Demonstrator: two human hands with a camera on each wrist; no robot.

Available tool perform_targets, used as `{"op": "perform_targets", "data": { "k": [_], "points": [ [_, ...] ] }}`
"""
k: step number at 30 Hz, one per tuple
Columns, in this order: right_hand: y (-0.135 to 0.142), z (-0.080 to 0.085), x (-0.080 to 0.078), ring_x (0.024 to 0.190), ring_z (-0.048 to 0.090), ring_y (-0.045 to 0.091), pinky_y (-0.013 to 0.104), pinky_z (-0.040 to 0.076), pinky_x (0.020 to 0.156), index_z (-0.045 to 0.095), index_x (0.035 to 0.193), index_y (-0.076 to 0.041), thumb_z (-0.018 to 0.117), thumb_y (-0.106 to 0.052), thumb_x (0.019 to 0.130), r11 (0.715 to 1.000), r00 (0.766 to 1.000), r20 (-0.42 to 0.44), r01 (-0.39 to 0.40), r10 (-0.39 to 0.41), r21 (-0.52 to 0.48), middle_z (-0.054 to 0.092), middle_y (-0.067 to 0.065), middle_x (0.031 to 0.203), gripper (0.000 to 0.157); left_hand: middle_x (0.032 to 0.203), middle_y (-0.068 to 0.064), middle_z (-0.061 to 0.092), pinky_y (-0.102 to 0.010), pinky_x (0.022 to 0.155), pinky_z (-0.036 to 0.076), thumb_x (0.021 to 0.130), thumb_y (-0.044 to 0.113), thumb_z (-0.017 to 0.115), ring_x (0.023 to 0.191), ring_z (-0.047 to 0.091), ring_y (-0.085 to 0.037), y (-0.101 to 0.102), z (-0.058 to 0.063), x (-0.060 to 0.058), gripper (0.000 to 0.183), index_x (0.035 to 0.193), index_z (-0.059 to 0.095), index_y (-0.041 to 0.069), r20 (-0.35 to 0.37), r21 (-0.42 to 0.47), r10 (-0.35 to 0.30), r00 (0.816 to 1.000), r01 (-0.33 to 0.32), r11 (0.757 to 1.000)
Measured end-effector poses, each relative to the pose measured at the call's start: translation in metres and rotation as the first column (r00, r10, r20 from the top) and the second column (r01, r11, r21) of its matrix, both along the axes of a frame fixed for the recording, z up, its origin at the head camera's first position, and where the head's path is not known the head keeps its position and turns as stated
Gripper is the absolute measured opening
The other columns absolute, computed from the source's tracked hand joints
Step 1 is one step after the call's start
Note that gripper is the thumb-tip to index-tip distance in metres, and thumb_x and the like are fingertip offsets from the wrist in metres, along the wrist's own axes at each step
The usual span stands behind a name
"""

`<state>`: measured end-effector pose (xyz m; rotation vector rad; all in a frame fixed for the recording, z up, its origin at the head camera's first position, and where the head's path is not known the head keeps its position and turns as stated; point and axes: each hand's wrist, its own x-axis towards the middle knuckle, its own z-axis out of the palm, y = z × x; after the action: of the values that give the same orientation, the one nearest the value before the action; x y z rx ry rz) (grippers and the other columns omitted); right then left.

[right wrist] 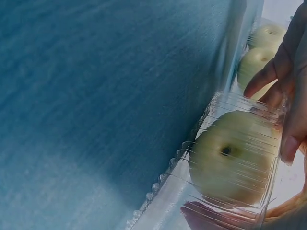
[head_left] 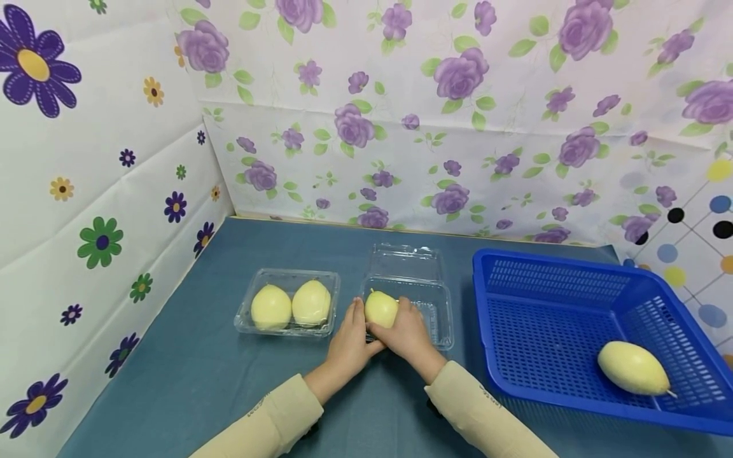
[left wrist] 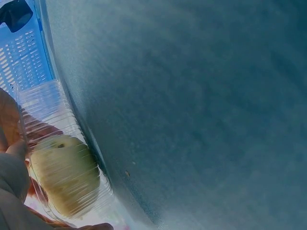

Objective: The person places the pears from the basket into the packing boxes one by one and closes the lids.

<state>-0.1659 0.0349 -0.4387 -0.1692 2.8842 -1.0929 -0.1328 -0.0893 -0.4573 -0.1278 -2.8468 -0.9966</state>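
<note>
A pale yellow pear sits at the left side of an open clear plastic box, its hinged lid folded back. My right hand grips this pear from the right, thumb at its front. My left hand rests at the box's left side, fingers fairly straight beside the pear and thumb reaching along the front edge. Through the ribbed plastic, the same pear shows in the left wrist view and the right wrist view. The contact of my left fingertips is partly hidden.
To the left stands a closed clear box with two pears inside. A blue plastic basket on the right holds one pear. Flower-patterned sheets line the back and left of the blue-green table.
</note>
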Motion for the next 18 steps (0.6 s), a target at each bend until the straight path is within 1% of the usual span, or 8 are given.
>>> {"op": "perform_targets", "data": {
  "k": [4, 7, 13, 18],
  "points": [
    [0.002, 0.002, 0.003, 0.108, 0.052, 0.042, 0.052, 0.048, 0.082, 0.040, 0.135, 0.009, 0.077, -0.047, 0.074, 1.000, 1.000, -0.014, 0.000, 0.000, 0.010, 0.053, 0.029, 0.121, 0.090, 0.146, -0.030, 0.033, -0.054, 0.090, 0.048, 0.079, 0.032, 0.078, 0.126, 0.045, -0.043, 0.000, 0.000, 0.000, 0.093, 0.143, 0.028, -0.013, 0.004, 0.005, 0.001, 1.000, -0.001, 1.000],
    [0.003, 0.005, 0.005, 0.112, 0.050, 0.043, 0.054, 0.047, 0.084, 0.039, 0.136, 0.009, 0.077, -0.047, 0.074, 1.000, 1.000, -0.026, 0.000, 0.000, 0.009, 0.051, 0.029, 0.124, 0.092, 0.146, -0.030, 0.033, -0.054, 0.089, 0.049, 0.079, 0.033, 0.078, 0.125, 0.046, -0.044, 0.000, 0.000, 0.000, 0.093, 0.143, 0.029, -0.013, 0.001, -0.001, 0.004, 1.000, -0.004, 1.000],
    [0.006, 0.008, 0.008, 0.113, 0.049, 0.043, 0.054, 0.047, 0.086, 0.038, 0.137, 0.010, 0.077, -0.045, 0.075, 1.000, 0.998, -0.064, 0.005, -0.005, 0.009, 0.050, 0.029, 0.125, 0.092, 0.146, -0.031, 0.031, -0.053, 0.092, 0.048, 0.081, 0.036, 0.076, 0.128, 0.043, -0.043, 0.000, 0.000, -0.001, 0.093, 0.143, 0.026, -0.014, 0.012, 0.003, -0.008, 1.000, 0.008, 1.000],
    [0.010, 0.012, 0.010, 0.114, 0.050, 0.042, 0.055, 0.047, 0.088, 0.037, 0.139, 0.007, 0.076, -0.043, 0.077, 1.000, 0.996, -0.089, 0.002, -0.001, 0.014, 0.050, 0.028, 0.128, 0.088, 0.147, -0.031, 0.029, -0.053, 0.093, 0.047, 0.082, 0.038, 0.074, 0.129, 0.042, -0.044, 0.000, 0.000, -0.001, 0.095, 0.144, 0.024, -0.014, 0.021, 0.017, -0.012, 1.000, 0.012, 1.000]
  ]
}}
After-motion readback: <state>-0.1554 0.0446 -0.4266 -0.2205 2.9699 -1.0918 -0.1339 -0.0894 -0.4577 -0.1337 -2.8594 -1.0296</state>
